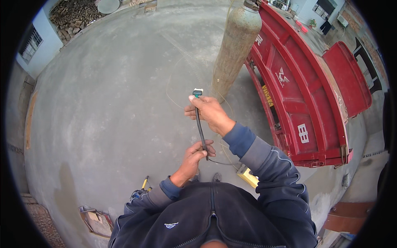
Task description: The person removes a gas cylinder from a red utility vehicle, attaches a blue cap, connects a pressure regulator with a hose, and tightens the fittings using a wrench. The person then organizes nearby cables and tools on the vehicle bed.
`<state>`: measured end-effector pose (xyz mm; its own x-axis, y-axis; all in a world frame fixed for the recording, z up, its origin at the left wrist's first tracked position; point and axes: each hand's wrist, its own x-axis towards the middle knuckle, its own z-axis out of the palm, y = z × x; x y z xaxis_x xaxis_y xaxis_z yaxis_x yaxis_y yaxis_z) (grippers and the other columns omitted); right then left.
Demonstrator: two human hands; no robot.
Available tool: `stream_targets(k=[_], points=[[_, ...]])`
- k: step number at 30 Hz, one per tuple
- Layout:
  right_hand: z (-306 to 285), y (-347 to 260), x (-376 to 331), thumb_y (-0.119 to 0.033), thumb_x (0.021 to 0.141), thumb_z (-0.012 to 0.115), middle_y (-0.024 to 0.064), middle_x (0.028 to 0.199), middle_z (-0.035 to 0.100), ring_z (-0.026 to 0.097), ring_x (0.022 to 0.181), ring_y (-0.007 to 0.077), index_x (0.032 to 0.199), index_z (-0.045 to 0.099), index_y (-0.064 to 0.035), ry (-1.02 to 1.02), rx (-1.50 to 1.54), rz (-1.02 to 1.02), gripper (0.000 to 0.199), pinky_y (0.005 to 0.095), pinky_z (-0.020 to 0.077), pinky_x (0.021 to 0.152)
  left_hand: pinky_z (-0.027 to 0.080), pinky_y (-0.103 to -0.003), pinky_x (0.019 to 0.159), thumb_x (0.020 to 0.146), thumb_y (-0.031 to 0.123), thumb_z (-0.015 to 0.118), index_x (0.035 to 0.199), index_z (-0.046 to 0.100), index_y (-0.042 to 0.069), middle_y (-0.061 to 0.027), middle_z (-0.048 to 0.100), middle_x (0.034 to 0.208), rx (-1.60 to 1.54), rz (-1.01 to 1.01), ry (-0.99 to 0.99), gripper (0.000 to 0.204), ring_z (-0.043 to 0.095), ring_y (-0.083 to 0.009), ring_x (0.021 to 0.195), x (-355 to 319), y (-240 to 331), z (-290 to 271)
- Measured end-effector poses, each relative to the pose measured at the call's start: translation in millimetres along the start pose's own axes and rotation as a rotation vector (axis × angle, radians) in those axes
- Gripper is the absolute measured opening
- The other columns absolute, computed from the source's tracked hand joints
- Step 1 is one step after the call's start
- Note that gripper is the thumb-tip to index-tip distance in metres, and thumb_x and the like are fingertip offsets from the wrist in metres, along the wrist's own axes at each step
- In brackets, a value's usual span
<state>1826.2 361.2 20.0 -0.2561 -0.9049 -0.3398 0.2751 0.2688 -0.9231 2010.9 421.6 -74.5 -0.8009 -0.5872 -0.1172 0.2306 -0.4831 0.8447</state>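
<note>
FLOOR: grey concrete floor, pale scuffs, dark patch lower left | UPPER LEFT: whitish wall with barred window; brown stacked pile just beside | UPPER RIGHT: pale building wall with dark window; reddish brick wall near rim | LIGHT: diffuse daylight, even across floor

Right hand on black rod near far end, left hand at near end. Rusty cylinder upright, left of red truck bed. Yellow box near right.
</note>
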Motion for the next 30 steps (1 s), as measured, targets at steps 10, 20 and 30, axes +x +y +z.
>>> stream_targets(k=[10,20,30], points=[[-246,381,-291,-0.031,0.105,0.067,0.0203,0.080,0.074,0.072,0.062,0.0282,0.105,0.063,0.0070,0.850,0.074,0.678,0.038,0.0394,0.0567,0.053,0.062,-0.036,0.085,0.109,0.008,0.064,0.124,0.071,-0.011,-0.0130,0.076,0.099,0.551,-0.454,0.252,0.026,0.075,-0.0200,0.090,43,-147,-182],[-224,463,-562,-0.037,0.100,0.065,0.0187,0.067,0.070,0.070,0.059,0.0367,0.079,0.069,-0.0009,0.650,-0.778,0.711,0.042,0.0484,0.0564,0.055,0.045,-0.049,0.122,0.096,0.041,0.078,0.165,0.036,-0.007,-0.0378,0.048,0.160,1.231,-0.245,1.044,0.094,0.050,-0.0480,0.149,211,-73,-376],[-210,494,-525,-0.041,0.100,0.063,0.0202,0.075,0.074,0.074,0.070,0.0428,0.087,0.074,-0.0056,0.590,-0.592,0.713,0.040,0.0529,0.0588,0.065,0.056,-0.047,0.106,0.103,0.042,0.066,0.143,0.068,0.001,-0.0267,0.077,0.126,1.256,-0.636,-0.218,0.057,0.073,-0.0445,0.120,-8,-219,-224]])
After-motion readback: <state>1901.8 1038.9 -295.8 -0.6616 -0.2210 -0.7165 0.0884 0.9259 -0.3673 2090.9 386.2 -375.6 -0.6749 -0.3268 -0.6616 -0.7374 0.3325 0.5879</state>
